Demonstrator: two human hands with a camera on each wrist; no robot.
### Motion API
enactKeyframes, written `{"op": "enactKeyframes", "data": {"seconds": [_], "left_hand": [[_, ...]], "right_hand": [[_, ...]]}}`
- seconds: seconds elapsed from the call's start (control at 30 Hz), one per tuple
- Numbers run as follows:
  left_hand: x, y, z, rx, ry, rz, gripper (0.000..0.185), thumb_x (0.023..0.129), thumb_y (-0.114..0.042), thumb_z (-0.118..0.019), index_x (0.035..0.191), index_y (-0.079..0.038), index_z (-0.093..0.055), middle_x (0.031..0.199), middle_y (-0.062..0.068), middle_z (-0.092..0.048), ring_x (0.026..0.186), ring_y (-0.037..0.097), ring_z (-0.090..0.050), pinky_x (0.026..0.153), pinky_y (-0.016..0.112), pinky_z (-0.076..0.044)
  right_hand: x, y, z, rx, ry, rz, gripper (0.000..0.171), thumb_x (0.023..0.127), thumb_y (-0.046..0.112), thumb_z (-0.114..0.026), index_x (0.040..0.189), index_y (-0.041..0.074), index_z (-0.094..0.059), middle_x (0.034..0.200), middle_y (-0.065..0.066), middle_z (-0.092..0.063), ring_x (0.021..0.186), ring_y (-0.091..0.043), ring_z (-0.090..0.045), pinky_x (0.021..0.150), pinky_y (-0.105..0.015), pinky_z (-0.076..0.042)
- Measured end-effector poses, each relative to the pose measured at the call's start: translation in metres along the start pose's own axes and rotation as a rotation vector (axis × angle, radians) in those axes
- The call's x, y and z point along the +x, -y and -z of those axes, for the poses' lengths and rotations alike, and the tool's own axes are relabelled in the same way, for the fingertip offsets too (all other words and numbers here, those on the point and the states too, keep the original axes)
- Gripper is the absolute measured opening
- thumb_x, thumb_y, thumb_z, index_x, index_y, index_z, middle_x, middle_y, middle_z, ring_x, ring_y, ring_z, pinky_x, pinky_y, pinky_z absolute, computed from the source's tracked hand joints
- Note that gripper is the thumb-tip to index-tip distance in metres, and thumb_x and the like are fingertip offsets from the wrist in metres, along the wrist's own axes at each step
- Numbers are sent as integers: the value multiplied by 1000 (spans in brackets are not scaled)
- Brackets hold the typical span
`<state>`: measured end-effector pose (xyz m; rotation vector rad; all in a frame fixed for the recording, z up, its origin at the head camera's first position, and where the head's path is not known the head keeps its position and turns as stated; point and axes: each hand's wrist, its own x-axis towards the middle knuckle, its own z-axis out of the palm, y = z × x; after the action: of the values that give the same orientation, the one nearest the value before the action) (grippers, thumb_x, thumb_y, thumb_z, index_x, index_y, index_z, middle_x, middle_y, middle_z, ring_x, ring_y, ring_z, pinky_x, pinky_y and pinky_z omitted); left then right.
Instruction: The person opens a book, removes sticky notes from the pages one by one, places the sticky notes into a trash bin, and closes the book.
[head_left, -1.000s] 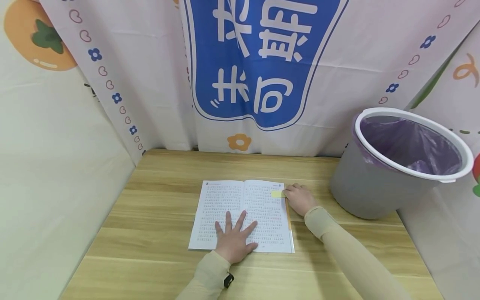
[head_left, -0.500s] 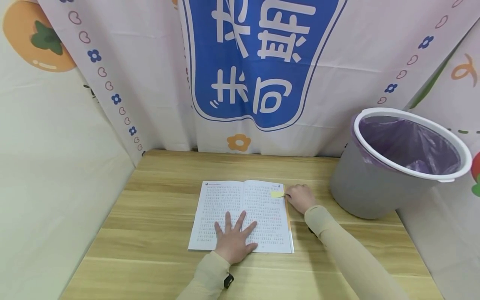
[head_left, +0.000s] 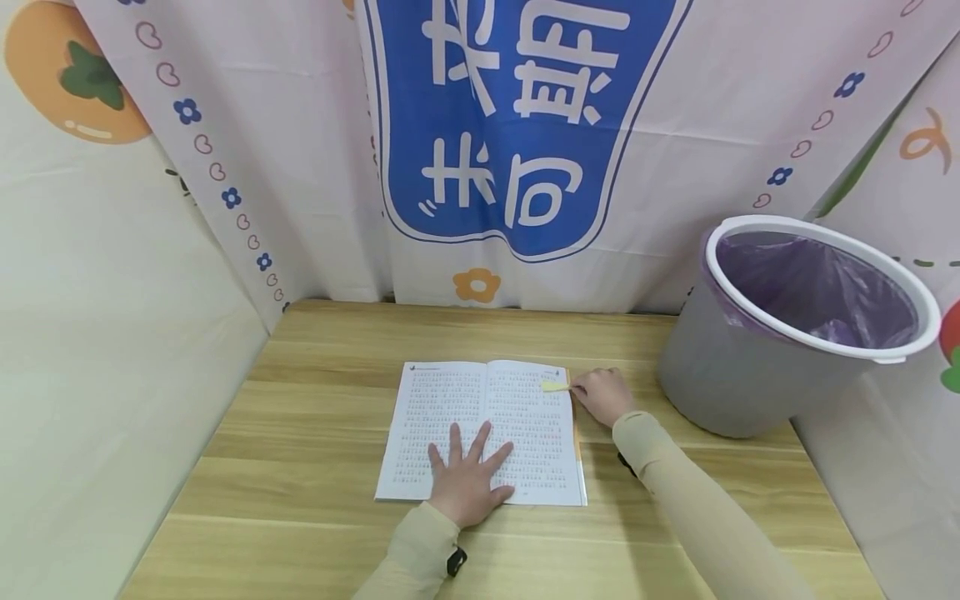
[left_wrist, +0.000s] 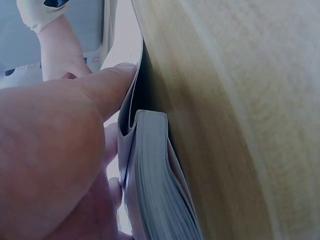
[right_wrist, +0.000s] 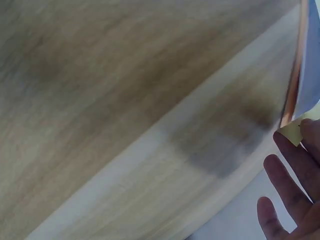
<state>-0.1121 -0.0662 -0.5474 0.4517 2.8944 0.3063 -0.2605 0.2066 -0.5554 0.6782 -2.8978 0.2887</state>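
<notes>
The small yellow sticky note [head_left: 556, 386] at the upper right corner of the open white printed book [head_left: 480, 432] now looks thinner and more lifted than a second ago; the right hand [head_left: 602, 395] pinches its edge and seems to peel it off the page; the left hand [head_left: 468, 475] stays flat, fingers spread, pressing the book on the light wooden table [head_left: 315, 400]; the grey plastic bin with purple liner [head_left: 795, 325] stands near.

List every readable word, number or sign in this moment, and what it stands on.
"英", "斯", "吉", "可": large white characters, tops cropped, reading uncertain, on the blue shield-shaped panel of the cloth backdrop.
Open white paperback book: printed lines too small to read.
Small yellow sticky note: no writing visible.
Grey plastic bin: no label visible.
</notes>
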Motion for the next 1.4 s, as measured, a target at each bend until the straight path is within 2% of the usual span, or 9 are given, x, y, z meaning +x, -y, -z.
{"op": "enactKeyframes", "data": {"seconds": [0.13, 0.3, 0.5, 0.7, 1.07, 1.13, 1.2, 1.33, 1.4], "left_hand": [[0, 1, 0, 1, 2, 2, 64, 93, -61, -55, 150, -36, -43, 164, 5, -17, 144, 55, -5, 103, 80, -10], [0, 1, 0, 3, 2, -1, 64, 93, -61, -55, 150, -36, -43, 164, 5, -17, 144, 55, -6, 103, 80, -11], [-1, 0, 0, 0, -2, -4, 64, 93, -60, -55, 150, -35, -44, 164, 6, -19, 143, 55, -7, 102, 80, -11], [0, 1, -1, 10, -3, -2, 63, 93, -60, -55, 150, -35, -43, 164, 6, -18, 143, 55, -7, 102, 80, -12], [1, 1, 0, 12, -5, -2, 63, 93, -60, -55, 150, -35, -43, 164, 6, -18, 143, 55, -6, 102, 80, -11], [0, 0, 1, 12, -5, -3, 63, 93, -60, -55, 150, -35, -43, 164, 6, -19, 143, 55, -7, 102, 81, -12], [0, 1, 0, 11, -2, -5, 63, 93, -60, -55, 150, -35, -43, 164, 6, -19, 143, 55, -7, 102, 81, -12], [0, 2, -1, 4, -1, -7, 64, 93, -61, -55, 150, -35, -43, 164, 6, -19, 143, 55, -7, 102, 81, -12], [-1, 2, 0, 2, -4, -8, 64, 93, -61, -55, 150, -35, -44, 164, 6, -19, 143, 55, -7, 102, 81, -12]], "right_hand": [[1, -1, 4, 46, -5, -16, 11, 92, 18, -71, 96, 12, -80, 90, -3, -76, 83, -22, -72, 87, -50, -52], [1, -3, 13, 113, 12, -38, 13, 93, 15, -70, 100, 8, -79, 91, -6, -76, 75, -18, -70, 75, -40, -57], [-3, 0, 44, 202, 29, -124, 22, 98, 16, -64, 112, 3, -75, 103, -12, -74, 86, -26, -71, 75, -43, -58], [-8, -3, 91, 140, -215, -25, 17, 94, 14, -67, 104, 4, -76, 89, -11, -75, 71, -24, -70, 63, -43, -57], [-34, -3, 209, -26, -710, 154, 15, 85, 4, -72, 99, 3, -76, 86, -13, -74, 68, -30, -69, 55, -45, -52], [-42, -5, 227, -36, -766, 143, 16, 85, 4, -71, 100, 3, -76, 87, -13, -74, 69, -30, -69, 57, -44, -50], [-48, -9, 243, -32, -808, 125, 16, 86, 4, -70, 101, 3, -76, 89, -13, -74, 72, -31, -69, 67, -28, -51], [-58, -23, 270, -65, -840, 62, 17, 89, 8, -66, 101, 1, -76, 91, -16, -74, 77, -35, -69, 78, -6, -35], [-63, -31, 280, -94, -841, 20, 19, 90, 10, -64, 101, 0, -76, 91, -17, -73, 77, -37, -68, 72, -12, -36]]}}
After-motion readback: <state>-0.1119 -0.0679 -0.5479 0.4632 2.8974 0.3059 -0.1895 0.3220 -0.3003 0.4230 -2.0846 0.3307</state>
